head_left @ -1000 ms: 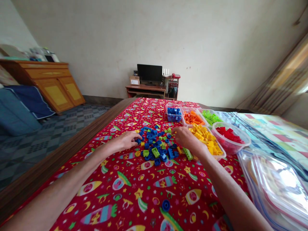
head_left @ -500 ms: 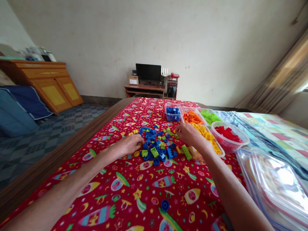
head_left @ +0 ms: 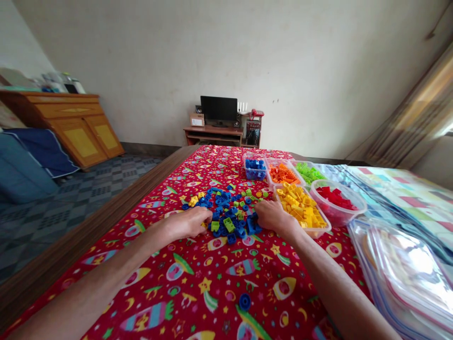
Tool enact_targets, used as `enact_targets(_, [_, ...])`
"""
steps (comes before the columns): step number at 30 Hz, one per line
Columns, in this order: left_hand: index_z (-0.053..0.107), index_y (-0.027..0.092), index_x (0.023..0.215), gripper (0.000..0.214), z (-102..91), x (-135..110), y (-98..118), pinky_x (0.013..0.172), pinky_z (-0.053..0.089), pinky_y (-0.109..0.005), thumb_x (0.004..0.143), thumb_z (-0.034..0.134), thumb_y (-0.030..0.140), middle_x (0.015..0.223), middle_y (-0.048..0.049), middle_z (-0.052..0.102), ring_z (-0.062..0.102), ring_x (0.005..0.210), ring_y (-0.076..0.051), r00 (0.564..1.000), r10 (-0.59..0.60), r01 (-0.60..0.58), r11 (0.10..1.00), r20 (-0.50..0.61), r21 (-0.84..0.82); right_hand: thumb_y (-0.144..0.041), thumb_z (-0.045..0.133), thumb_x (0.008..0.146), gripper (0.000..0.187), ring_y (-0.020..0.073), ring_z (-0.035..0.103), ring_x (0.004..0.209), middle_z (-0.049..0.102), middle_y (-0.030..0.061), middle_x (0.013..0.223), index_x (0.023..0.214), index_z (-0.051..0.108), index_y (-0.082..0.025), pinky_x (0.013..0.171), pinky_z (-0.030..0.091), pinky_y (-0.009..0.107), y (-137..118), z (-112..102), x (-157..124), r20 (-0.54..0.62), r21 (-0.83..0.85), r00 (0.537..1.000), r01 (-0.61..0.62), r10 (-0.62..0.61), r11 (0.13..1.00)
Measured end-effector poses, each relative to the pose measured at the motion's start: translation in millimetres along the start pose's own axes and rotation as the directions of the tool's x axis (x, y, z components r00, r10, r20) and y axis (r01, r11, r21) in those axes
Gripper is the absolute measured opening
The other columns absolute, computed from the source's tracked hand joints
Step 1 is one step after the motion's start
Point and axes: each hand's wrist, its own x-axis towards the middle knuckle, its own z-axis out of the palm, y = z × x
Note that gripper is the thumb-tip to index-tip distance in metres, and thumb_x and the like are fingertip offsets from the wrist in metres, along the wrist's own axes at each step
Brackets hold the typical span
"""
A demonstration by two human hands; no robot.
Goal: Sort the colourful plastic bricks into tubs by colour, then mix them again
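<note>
A loose pile of small plastic bricks (head_left: pixel 228 211), mostly blue with some green and yellow, lies on a red patterned tablecloth (head_left: pixel 198 283). My left hand (head_left: pixel 187 222) rests at the pile's near left edge with its fingers curled onto the bricks. At the pile's near right edge, my right hand (head_left: pixel 271 216) has its fingers curled down over blue bricks. What either hand grips is hidden. A single blue round piece (head_left: pixel 244 301) lies alone nearer to me.
Clear tubs stand to the right: blue bricks (head_left: pixel 255 167), orange (head_left: pixel 282 174), green (head_left: pixel 309 173), yellow (head_left: pixel 300 208), and a round bowl of red (head_left: pixel 337 200). Clear plastic bags (head_left: pixel 403 274) lie at the right. The table's wooden edge (head_left: pixel 88 226) runs on the left.
My right hand came back from the yellow tub toward me to the pile's near right edge. My left hand slid slightly nearer along the pile's left side.
</note>
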Motion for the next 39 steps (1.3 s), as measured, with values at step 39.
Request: enact_targets(39, [0.062, 0.015, 0.110, 0.038, -5.3, 21, -26, 0.092, 0.050, -0.031, 0.089, 0.036, 0.033, 0.112, -0.0083, 0.069, 0.064, 0.103, -0.021, 0.761, -0.191, -0.029, 0.945, -0.620, -0.327, -0.036, 0.059, 0.077, 0.022, 0.0070, 0.042, 0.046, 0.049, -0.0052, 0.051, 0.067, 0.056, -0.017, 0.046, 0.030, 0.020, 55, -25, 8, -0.339, 0.894, 0.879, 0.190, 0.335, 0.406])
